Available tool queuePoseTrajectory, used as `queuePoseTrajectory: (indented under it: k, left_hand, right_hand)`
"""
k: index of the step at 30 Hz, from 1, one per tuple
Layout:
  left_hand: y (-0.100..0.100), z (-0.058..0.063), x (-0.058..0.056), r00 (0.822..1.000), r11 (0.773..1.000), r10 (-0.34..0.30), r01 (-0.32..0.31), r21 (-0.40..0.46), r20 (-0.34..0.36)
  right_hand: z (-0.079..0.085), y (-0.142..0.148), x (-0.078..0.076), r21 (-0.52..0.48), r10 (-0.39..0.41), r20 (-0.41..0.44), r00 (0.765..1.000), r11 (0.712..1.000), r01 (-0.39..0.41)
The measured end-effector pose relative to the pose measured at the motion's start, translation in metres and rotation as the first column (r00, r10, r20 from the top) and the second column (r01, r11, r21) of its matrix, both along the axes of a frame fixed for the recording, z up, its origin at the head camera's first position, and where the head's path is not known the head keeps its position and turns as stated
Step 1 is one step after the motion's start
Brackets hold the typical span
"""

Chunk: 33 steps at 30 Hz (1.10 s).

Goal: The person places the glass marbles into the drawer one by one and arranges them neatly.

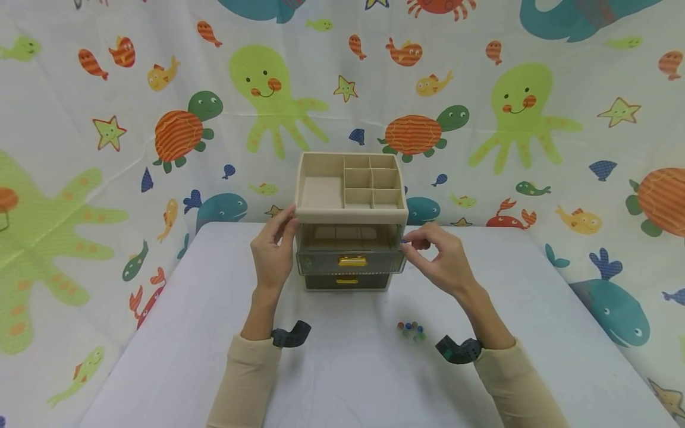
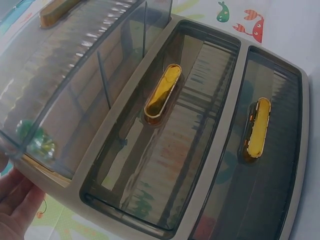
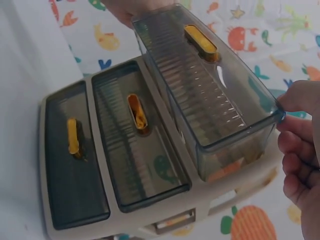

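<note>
The left hand [image 1: 272,249] rests its fingers on the left side of the drawer organizer [image 1: 350,217]. At the organizer's right, beside its pulled-out top drawer [image 1: 316,263], the right hand [image 1: 440,258] pinches something small and blue, probably a marble [image 1: 404,241]. Glass marbles [image 1: 409,326] lie in front of the organizer, toward its right.
</note>
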<state>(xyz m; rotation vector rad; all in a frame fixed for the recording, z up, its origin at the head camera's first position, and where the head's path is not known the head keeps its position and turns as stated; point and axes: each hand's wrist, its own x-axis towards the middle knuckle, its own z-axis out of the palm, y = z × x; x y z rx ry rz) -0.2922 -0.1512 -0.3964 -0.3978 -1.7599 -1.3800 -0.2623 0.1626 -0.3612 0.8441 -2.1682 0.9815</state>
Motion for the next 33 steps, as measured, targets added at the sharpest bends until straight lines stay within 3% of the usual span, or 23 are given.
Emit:
queuePoseTrajectory:
  k: [33]
  left_hand:
    - [-0.001, 0.001, 0.001, 1.0, 1.0, 0.006, -0.006, -0.004, 0.014]
  right_hand:
    - [-0.007, 0.016, 0.01, -0.019, -0.061, 0.03, 0.998, 0.998, 0.062]
